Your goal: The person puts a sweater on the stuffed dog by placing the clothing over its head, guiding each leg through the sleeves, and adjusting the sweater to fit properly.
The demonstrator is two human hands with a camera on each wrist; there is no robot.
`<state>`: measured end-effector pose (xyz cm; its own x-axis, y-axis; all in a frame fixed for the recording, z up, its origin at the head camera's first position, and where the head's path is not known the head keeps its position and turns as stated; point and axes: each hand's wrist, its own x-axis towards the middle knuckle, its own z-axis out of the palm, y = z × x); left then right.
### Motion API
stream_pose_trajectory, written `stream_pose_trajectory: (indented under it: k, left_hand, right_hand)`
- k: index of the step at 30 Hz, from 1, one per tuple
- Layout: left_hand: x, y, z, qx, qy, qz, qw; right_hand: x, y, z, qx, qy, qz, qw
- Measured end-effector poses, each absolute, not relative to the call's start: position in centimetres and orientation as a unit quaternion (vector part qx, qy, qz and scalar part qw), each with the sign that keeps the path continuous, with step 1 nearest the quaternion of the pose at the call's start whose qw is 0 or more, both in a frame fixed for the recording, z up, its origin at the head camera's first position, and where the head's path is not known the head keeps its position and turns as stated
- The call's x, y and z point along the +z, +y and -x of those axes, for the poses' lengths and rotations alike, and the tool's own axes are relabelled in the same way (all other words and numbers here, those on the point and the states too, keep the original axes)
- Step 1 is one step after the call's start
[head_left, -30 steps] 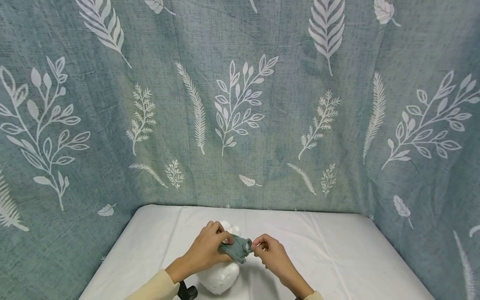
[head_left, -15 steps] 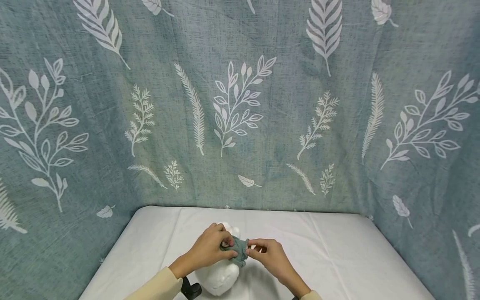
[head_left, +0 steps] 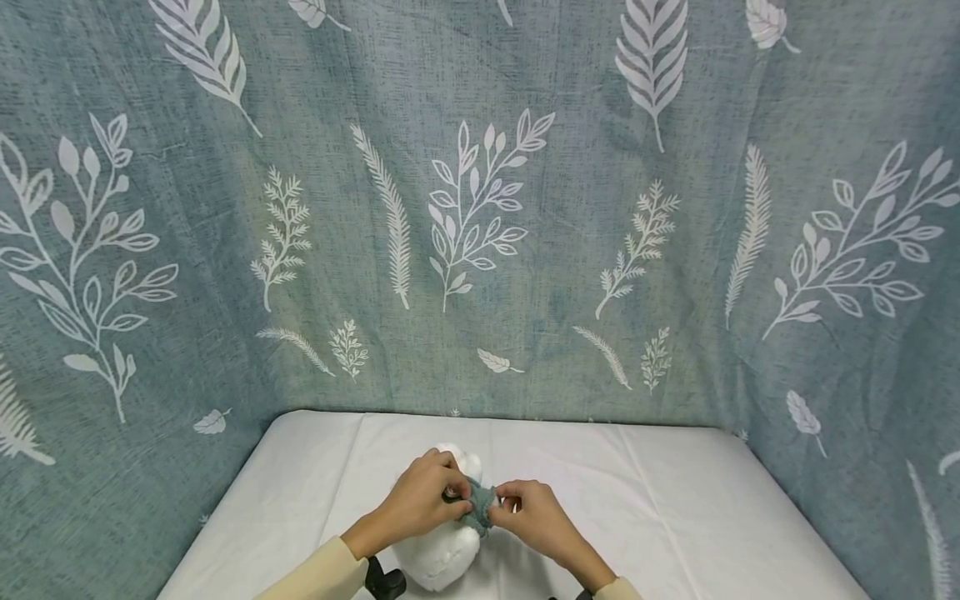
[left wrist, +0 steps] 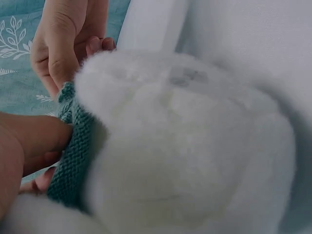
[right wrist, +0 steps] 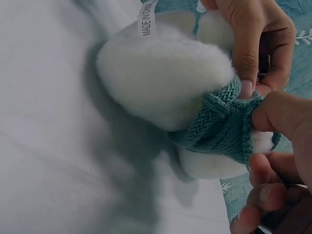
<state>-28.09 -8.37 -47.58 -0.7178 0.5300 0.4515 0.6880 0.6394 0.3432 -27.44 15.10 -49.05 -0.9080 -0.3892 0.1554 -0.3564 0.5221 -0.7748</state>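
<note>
A white plush toy [head_left: 437, 554] lies on the white surface with a small teal knitted garment [head_left: 480, 508] around part of it. My left hand [head_left: 426, 502] pinches the garment's left side between thumb and fingers. Opposite it, my right hand [head_left: 534, 518] pinches the garment's right edge. In the right wrist view, white plush shows inside the opening of the knitted garment [right wrist: 222, 122], beside the right thumb and fingers. The left wrist view has the knit band [left wrist: 75, 156] lying against the toy's fluffy body [left wrist: 185, 141]. Both hands hide parts of the toy.
The white-covered table [head_left: 637, 508] extends on both sides of the toy. A patterned green-blue curtain [head_left: 525, 250] hangs behind and beside it. A black device [head_left: 385, 581] sits below the left wrist. A printed white tag [right wrist: 146, 19] stands up from the toy.
My right hand has moved slightly left and down, and its fingers now hold the garment's edge closer in. The garment looks shorter and more bunched; the left hand has shifted slightly right.
</note>
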Motion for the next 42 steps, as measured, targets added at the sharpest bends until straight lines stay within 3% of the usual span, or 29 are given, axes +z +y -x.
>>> stream_pose_trajectory:
  k: [10, 16, 24, 33, 42]
  left_hand:
    - [-47.0, -10.4, 28.0, -0.215, -0.900, 0.352, 0.140]
    - [-46.5, -11.6, 28.2, -0.196, -0.905, 0.351, 0.136]
    - [-46.4, -11.0, 28.4, -0.216, -0.907, 0.347, 0.101]
    - [-46.4, -9.1, 28.5, -0.204, -0.900, 0.366, 0.119]
    - [-46.1, -8.5, 28.4, -0.125, -0.911, 0.360, 0.160]
  right_hand:
    - [-49.4, 15.5, 27.8, -0.504, 0.845, 0.146, 0.101]
    - [-49.1, 16.3, 28.0, -0.523, 0.833, 0.137, 0.118]
    - [-48.4, 15.5, 27.4, -0.519, 0.837, 0.139, 0.106]
    - [-48.5, 14.8, 26.7, -0.500, 0.844, 0.179, 0.075]
    - [-48.6, 15.3, 26.9, -0.503, 0.845, 0.164, 0.081]
